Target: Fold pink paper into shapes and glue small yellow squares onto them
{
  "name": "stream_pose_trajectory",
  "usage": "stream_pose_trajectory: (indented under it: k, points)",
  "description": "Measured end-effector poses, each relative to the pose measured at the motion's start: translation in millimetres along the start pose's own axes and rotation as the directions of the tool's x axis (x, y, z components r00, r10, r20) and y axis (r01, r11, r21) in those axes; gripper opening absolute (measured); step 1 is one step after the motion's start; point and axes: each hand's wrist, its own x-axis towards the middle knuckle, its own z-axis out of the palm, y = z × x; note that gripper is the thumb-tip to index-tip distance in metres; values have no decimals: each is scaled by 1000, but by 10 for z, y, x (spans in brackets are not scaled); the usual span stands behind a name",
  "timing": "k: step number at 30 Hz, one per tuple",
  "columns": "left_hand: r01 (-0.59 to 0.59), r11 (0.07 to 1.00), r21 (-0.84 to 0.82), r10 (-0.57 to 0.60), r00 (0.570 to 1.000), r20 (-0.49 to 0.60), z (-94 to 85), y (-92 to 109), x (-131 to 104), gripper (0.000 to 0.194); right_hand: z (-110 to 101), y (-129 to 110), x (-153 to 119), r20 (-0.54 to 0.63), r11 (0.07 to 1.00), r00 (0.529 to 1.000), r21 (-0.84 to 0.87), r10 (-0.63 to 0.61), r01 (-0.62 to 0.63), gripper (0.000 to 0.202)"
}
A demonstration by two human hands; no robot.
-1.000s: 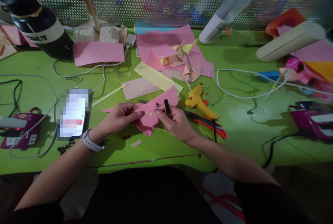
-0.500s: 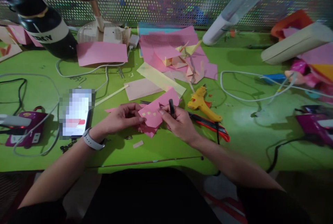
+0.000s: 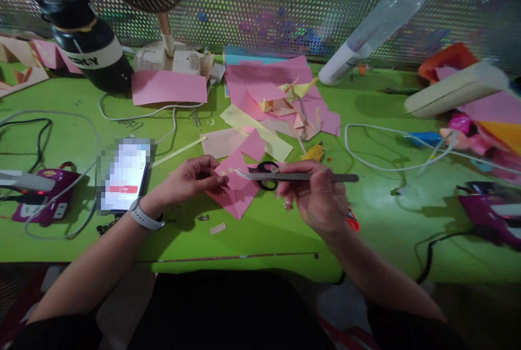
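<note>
My left hand (image 3: 197,182) pinches the edge of a folded pink paper (image 3: 238,201) with small pale yellow spots on it. In my right hand (image 3: 319,195) is a pair of grey metal tweezers (image 3: 293,177), lying nearly level. Their slightly parted tips point left over the pink paper, close to my left fingertips; whether they touch it I cannot tell. Beneath the tweezers, black-handled scissors (image 3: 253,169) lie on the table. My right hand covers most of a yellow glue gun (image 3: 314,152) and a red-orange cutter (image 3: 353,221).
A phone (image 3: 126,176) lies left on the green table (image 3: 260,241). Behind are paper sheets (image 3: 240,76), a fan (image 3: 165,35), a black bottle (image 3: 95,51) and a clear-topped tube (image 3: 370,38). White cables (image 3: 345,138) loop both sides; purple power boxes (image 3: 49,198) sit at the edges.
My right hand has drawn back rightward from the paper and turned, so the tweezers now show lengthwise. The scissors' handles have come into sight. My left hand keeps hold of the pink paper.
</note>
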Motion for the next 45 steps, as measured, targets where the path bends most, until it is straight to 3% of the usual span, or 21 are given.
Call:
stream_pose_trajectory:
  k: [3,7,13,21,30,37,42,45]
  points:
    - [-11,1000,-1,11,1000,-10,20,0,-1,22,58,91,-20,133,1000,991,0,26,-26,25]
    - [-26,1000,-17,26,999,-28,46,16,-13,25,103,143,-13,100,998,993,1,68,-69,12]
    - [-34,999,-24,33,999,-36,52,7,-17,24,95,151,-10,44,997,997,-40,63,-61,15]
    - [-11,1000,-25,10,999,-33,68,-1,-19,23,118,156,4,67,997,995,-4,73,-73,14]
    - [-18,999,-31,18,1000,-2,90,-43,-5,20,143,157,9,80,994,990,-15,113,-112,29]
    - [-10,999,51,10,1000,1,58,-5,-18,22,79,159,-2,59,997,995,-10,77,-76,26]
    - [-78,987,143,88,994,-59,-48,76,-28,22,25,96,55,78,992,990,-58,114,-110,26]
    - [-126,961,245,160,979,-126,-96,97,-29,23,38,116,89,156,976,969,-139,192,-171,27]
